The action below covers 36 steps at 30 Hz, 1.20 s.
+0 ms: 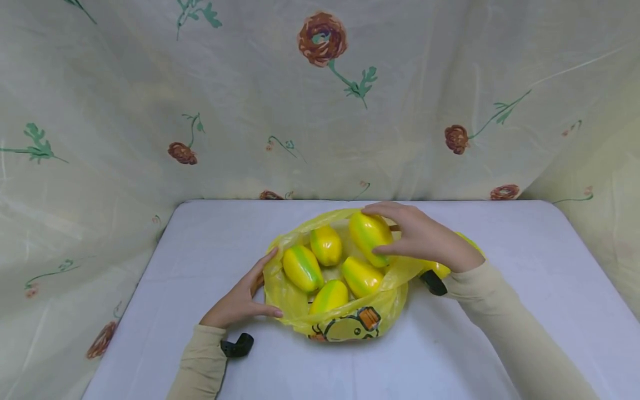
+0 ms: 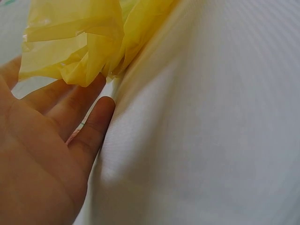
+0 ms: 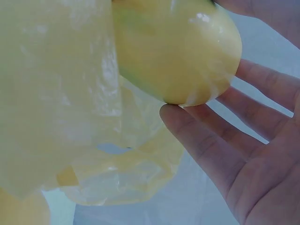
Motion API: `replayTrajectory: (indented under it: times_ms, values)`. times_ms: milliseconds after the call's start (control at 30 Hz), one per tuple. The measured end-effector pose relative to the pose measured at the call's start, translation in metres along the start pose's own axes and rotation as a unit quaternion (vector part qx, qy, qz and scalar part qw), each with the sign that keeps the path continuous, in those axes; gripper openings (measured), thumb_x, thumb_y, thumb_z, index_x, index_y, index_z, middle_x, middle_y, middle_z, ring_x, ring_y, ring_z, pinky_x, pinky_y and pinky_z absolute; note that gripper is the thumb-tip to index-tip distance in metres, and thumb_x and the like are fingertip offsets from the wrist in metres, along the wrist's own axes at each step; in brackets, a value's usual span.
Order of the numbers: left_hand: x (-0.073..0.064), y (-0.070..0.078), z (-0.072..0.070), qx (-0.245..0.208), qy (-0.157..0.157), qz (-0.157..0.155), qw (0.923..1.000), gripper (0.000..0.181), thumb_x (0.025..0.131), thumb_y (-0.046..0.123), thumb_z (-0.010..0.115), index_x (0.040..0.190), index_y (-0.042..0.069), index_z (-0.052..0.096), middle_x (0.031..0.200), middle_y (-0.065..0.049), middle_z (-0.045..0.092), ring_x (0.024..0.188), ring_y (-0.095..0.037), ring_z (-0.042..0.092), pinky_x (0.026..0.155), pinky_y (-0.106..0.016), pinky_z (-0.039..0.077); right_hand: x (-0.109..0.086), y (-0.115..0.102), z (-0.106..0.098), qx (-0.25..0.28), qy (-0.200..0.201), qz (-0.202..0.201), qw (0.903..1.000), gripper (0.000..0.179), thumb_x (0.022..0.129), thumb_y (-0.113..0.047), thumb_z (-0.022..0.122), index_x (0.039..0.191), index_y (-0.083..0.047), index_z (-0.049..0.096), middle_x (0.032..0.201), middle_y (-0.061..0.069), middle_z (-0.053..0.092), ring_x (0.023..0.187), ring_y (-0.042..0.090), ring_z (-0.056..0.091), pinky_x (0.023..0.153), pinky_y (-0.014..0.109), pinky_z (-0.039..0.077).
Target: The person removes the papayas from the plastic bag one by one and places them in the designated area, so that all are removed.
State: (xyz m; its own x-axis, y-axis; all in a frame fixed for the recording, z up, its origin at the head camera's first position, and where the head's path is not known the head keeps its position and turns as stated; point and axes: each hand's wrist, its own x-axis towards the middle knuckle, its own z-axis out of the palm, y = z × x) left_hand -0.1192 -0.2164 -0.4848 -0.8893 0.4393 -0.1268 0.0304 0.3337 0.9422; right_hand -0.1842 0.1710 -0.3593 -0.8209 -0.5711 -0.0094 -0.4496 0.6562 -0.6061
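A yellow plastic bag (image 1: 295,303) with a printed cartoon face sits on the table with its mouth wide. Inside it lie several glossy yellow mango-shaped fruits (image 1: 303,269) with green stripes. My right hand (image 1: 420,233) grips one such fruit (image 1: 369,236) at the bag's right back rim, thumb on the near side and fingers around the far end. In the right wrist view, fingertips meet the underside of this fruit (image 3: 183,56). My left hand (image 1: 245,300) rests against the bag's left side with fingers spread; the left wrist view has its extended fingers touching the crumpled bag (image 2: 75,42).
Partly behind my right wrist, more yellow fruit (image 1: 437,269) lies on the table to the right of the bag. A white cloth (image 1: 525,266) covers the table. Flower-printed curtains (image 1: 240,100) hang around the back and sides.
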Motion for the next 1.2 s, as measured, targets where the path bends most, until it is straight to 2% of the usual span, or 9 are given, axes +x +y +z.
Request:
replayTrajectory:
  times_ms: [267,600,833,1200]
  values:
    - [-0.001,0.000,0.000,0.001,0.000,-0.001,1.0000,0.123,0.075,0.022,0.095,0.166,0.038,0.013,0.176,-0.002,0.004,0.163,-0.030,0.004,0.131,-0.057,0.011,-0.011,0.007,0.000,0.041,0.017,0.010,0.9990,0.075,0.086,-0.022,0.086,0.152,-0.014,0.051,0.158,0.008,0.049,0.135,0.031,0.055,0.107,0.053,0.054]
    - [0.000,-0.001,0.000,0.004,0.003,-0.012,0.9999,0.124,0.074,0.024,0.095,0.165,0.040,0.013,0.176,-0.001,0.005,0.163,-0.031,0.008,0.131,-0.058,0.011,-0.027,0.014,-0.002,0.076,0.050,0.025,0.9955,0.077,0.086,-0.030,0.086,0.153,-0.020,0.050,0.160,0.005,0.046,0.144,0.031,0.047,0.110,0.057,0.050]
    - [0.000,0.000,0.001,-0.002,0.000,-0.007,1.0000,0.124,0.074,0.023,0.095,0.165,0.040,0.013,0.176,-0.002,0.005,0.163,-0.032,0.008,0.131,-0.057,0.011,-0.043,0.017,-0.004,0.076,0.084,0.007,0.9935,0.076,0.086,-0.024,0.086,0.152,-0.017,0.051,0.158,0.008,0.048,0.141,0.033,0.050,0.105,0.054,0.055]
    - [-0.001,0.000,0.000,-0.005,-0.004,0.000,1.0000,0.123,0.075,0.022,0.094,0.165,0.040,0.013,0.176,-0.002,0.004,0.162,-0.032,0.010,0.131,-0.058,0.011,-0.072,0.021,0.001,0.052,0.117,0.021,0.9916,0.077,0.085,-0.024,0.087,0.152,-0.018,0.051,0.160,0.010,0.046,0.139,0.034,0.052,0.100,0.050,0.057]
